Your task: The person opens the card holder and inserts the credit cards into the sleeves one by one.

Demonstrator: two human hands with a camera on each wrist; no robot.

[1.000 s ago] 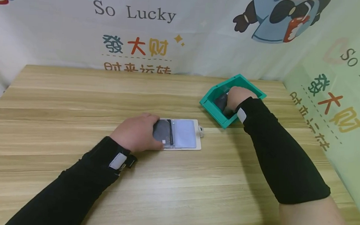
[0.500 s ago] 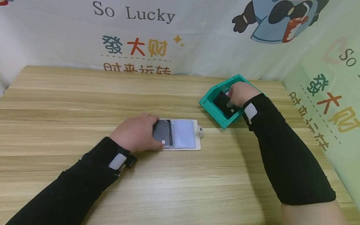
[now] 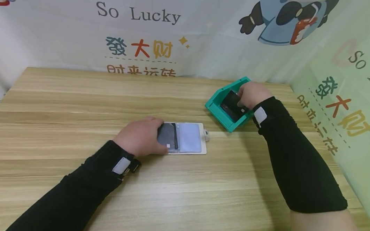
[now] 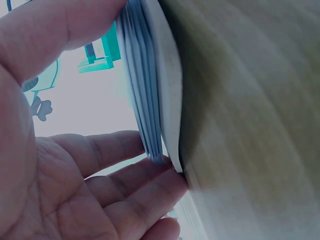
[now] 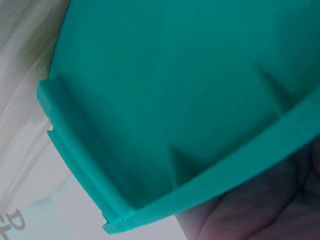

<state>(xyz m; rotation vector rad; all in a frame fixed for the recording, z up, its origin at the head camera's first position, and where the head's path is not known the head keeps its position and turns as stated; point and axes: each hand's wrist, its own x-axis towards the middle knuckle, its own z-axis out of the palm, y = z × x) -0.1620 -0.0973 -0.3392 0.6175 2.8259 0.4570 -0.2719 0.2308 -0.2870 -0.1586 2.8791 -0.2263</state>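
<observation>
An opened card holder (image 3: 190,138) with clear sleeves lies on the table, a dark card (image 3: 167,135) showing in its left side. My left hand (image 3: 140,136) grips that left side between thumb and fingers. In the left wrist view, the stacked sleeves (image 4: 142,80) and pale cover (image 4: 170,90) stand edge-on between thumb and fingers. My right hand (image 3: 253,94) reaches over the teal bin (image 3: 220,114) and pinches a black card (image 3: 232,105) inside it, thumb on the card's face. The right wrist view shows mostly the bin's wall (image 5: 150,100), which hides the fingertips and card.
The wooden table (image 3: 181,192) has a printed curtain (image 3: 207,57) behind it and another cloth (image 3: 356,138) on the right. A small snap tab (image 3: 207,134) sticks out from the card holder's right edge, pointing towards the bin.
My right hand has come up and back to the right in the bin, and the black card it pinches has shifted slightly right. The left hand and card holder stay put.
</observation>
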